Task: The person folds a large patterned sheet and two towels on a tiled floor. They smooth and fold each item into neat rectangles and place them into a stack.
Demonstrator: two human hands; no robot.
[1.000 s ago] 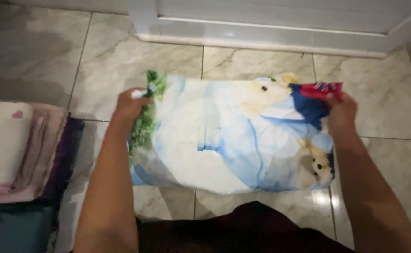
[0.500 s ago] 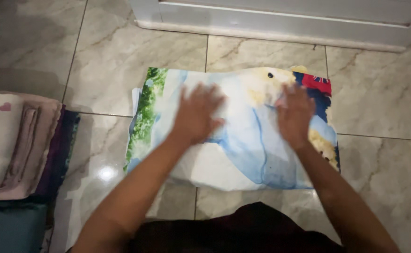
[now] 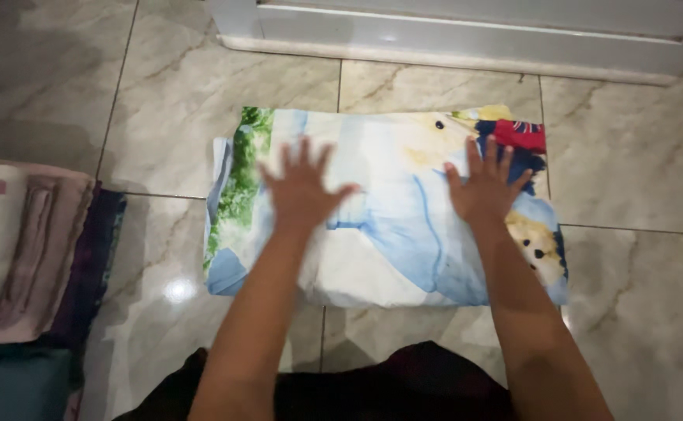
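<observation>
stack of folded linens: far left edge of the scene, flat on the floor. Pale pink-and-cream piece on top with a little heart print, dark purple layer peeking out on its right side, something teal under it at the near corner.

tiled floor: glossy marble-look tiles with grey grout lines, a couple of bright light glares on the near tiles.

left hand: fully open, fingers spread wide, palm pressed flat down on the left-middle part of the cloth. Not gripping anything, just lying on it.

folded printed cloth: smack in the middle of the floor, folded into a rough rectangle. Green leafy strip along its left edge, pale blue and white in the centre, cartoon dog faces plus a red and dark blue patch over on the right.

right hand: same deal, spread open and palm-down on the right part of the cloth, fingertips reaching toward the red patch. Nothing held.

white door frame: runs along the far side, a bit beyond the cloth's far edge.
</observation>
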